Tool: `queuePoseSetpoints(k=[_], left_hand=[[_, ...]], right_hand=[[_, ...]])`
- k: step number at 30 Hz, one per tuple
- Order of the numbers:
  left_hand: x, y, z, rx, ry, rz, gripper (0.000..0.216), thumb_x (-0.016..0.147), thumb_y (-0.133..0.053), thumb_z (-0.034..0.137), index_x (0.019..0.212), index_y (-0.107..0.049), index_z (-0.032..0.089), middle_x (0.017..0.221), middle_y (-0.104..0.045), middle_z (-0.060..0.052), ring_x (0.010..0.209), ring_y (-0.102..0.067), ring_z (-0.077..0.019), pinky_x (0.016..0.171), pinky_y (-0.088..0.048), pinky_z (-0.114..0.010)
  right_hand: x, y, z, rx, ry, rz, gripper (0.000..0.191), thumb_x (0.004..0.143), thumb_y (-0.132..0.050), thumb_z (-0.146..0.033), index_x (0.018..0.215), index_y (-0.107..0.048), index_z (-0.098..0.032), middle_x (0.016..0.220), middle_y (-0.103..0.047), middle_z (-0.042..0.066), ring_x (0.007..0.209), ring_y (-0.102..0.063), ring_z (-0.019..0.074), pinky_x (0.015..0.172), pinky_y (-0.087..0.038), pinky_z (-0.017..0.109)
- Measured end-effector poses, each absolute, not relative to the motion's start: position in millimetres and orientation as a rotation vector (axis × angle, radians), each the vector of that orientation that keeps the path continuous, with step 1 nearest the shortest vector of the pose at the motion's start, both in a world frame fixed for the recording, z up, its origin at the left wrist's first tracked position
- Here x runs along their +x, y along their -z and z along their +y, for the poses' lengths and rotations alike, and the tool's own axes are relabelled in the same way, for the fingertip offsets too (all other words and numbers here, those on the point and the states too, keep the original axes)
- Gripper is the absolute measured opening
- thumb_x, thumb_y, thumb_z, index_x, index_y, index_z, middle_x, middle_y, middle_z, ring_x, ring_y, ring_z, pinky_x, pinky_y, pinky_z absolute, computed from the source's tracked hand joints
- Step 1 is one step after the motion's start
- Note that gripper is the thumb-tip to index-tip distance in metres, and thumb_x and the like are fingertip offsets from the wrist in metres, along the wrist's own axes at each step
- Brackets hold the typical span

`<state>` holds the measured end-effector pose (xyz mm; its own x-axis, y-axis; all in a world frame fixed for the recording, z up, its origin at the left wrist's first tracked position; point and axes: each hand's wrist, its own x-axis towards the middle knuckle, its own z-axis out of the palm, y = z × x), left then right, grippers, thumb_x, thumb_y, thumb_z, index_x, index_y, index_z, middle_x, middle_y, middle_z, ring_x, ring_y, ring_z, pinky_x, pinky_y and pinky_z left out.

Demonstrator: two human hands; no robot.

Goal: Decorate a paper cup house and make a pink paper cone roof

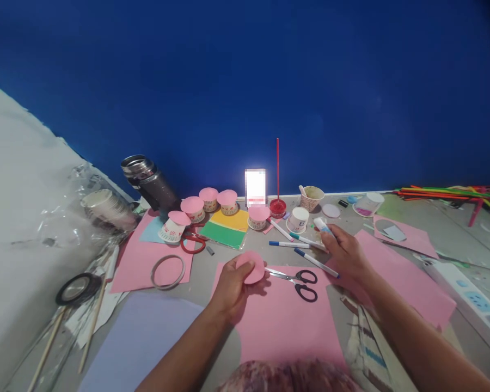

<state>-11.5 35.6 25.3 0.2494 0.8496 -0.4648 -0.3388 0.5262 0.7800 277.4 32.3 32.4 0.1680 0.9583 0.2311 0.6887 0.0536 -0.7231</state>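
My left hand (pixel 232 286) is closed on a round pink paper disc (pixel 252 266), held just above a pink paper sheet (pixel 288 321). My right hand (pixel 345 251) is closed on a glue stick (pixel 322 225) with a white and blue body, above several marker pens (pixel 289 244). Black-handled scissors (pixel 300 281) lie on the pink sheet between my two hands. Behind them stand several paper cups topped with pink discs (pixel 208 198).
A dark metal flask (pixel 149 182), a red paint pot with a stick (pixel 277 207), red scissors (pixel 193 242), tape rolls (pixel 78 288) and yellow and green paper (pixel 226 228) lie around. Coloured sticks (pixel 453 193) sit far right. A blue wall rises behind.
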Motion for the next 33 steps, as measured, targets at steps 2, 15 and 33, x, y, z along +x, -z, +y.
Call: queuePoseSetpoints(k=[2, 15, 33], left_hand=[[-10, -32, 38, 0.603, -0.904, 1.05, 0.035, 0.073, -0.08, 0.029, 0.1, -0.071, 0.009, 0.085, -0.078, -0.017, 0.071, -0.077, -0.029, 0.057, -0.064, -0.039], [32, -29, 40, 0.656, -0.966, 0.929, 0.043, 0.06, -0.069, 0.009, 0.102, -0.069, 0.015, 0.087, -0.074, -0.005, 0.076, -0.071, -0.02, 0.072, -0.064, -0.037], [3, -115, 87, 0.604, -1.202, 0.739, 0.037, 0.079, -0.068, 0.011, 0.116, -0.067, 0.017, 0.099, -0.077, -0.009, 0.107, -0.075, -0.0305, 0.099, -0.057, -0.052]], right_hand=[[254, -47, 19, -1.613, -0.587, -1.668, 0.042, 0.106, -0.04, -0.053, 0.105, -0.069, -0.022, 0.086, -0.074, 0.004, 0.075, -0.068, 0.0206, 0.066, -0.051, 0.029], [195, -33, 6, -1.477, -0.748, -1.623, 0.028, 0.104, -0.049, -0.04, 0.121, -0.061, -0.023, 0.103, -0.077, 0.008, 0.084, -0.073, 0.024, 0.074, -0.055, 0.035], [203, -18, 15, -1.247, -1.186, -0.876, 0.041, 0.092, -0.068, -0.056, 0.115, -0.062, -0.023, 0.067, -0.059, -0.006, 0.047, -0.04, 0.0088, 0.04, -0.033, 0.019]])
